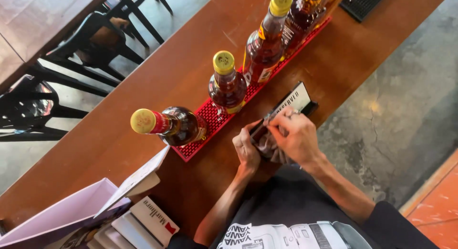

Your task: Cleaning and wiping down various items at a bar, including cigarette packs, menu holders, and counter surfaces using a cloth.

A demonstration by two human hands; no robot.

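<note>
Two hands at work in the head view, both closed on things. Left hand (246, 151) gripping the lower end of a black table sign (286, 108), fingers curled round it. Right hand (296, 137) bunched on a dark cloth (269, 148), pressing it against the sign's face. Sign tilted, near the edge of the wooden surface (157, 82), just beside a red bar mat (229, 115). Four amber bottles (228, 84) with yellow caps lined up on the mat. White boxes (71, 215) lower left; black chairs (81, 43) beyond the far side. Best handled, by judgement: sign held firm and steady, cloth drawn flat along the face, elbows kept off the nearest bottle.
</note>
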